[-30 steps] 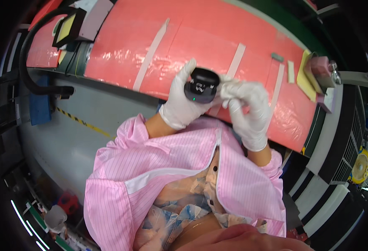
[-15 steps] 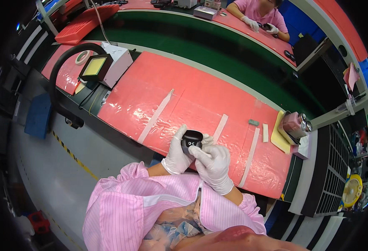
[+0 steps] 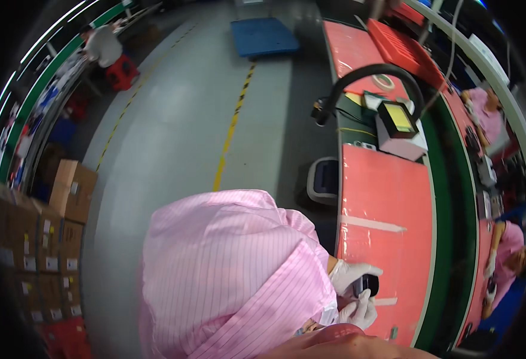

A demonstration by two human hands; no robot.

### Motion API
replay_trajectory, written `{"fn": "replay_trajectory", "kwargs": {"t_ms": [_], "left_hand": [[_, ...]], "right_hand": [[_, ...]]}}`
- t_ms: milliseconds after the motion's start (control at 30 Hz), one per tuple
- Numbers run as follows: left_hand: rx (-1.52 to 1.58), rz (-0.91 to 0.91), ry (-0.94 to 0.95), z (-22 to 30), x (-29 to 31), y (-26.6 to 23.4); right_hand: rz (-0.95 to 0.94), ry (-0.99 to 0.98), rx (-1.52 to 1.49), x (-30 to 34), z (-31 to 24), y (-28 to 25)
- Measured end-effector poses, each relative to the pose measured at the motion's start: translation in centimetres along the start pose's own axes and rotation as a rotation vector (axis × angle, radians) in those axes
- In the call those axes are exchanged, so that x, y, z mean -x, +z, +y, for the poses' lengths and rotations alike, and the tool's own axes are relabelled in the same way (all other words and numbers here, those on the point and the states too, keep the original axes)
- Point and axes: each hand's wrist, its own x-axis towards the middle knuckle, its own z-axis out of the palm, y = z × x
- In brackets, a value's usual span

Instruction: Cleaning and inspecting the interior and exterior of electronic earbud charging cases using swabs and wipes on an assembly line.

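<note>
Both of my hands wear white gloves and meet at the near edge of the red-covered workbench. My left hand is closed around a small rounded black case, which looks like an earbud charging case. One of its fingers stretches along the far side of the case. My right hand has its fingers curled, with the fingertips pressed to the case's near side. Whether anything small sits between those fingertips is hidden. Pale tape strips cross the clear film on the bench.
A lamp with a black flexible neck and a boxy device with a yellow panel stand farther along the bench. A grey-rimmed bin is beside it. Cartons are stacked at left, a blue platform lies ahead, and co-workers sit on both sides.
My view has swung left, bringing the aisle, cartons and more co-workers in. The hands and black case now appear lower and farther right, still held together.
</note>
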Motion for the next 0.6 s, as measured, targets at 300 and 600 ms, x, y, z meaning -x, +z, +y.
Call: {"fn": "replay_trajectory", "kwargs": {"t_ms": [300,600], "left_hand": [[0.013,0.041,-0.056,1.2,1.1,1.2],[-0.115,-0.032,0.016,0.1,-0.9,-0.1]], "right_hand": [[0.181,-0.019,0.066,-1.8,-0.4,1.0],[0.228,0.001,0.153,-2.6,-1.0,0.9]]}}
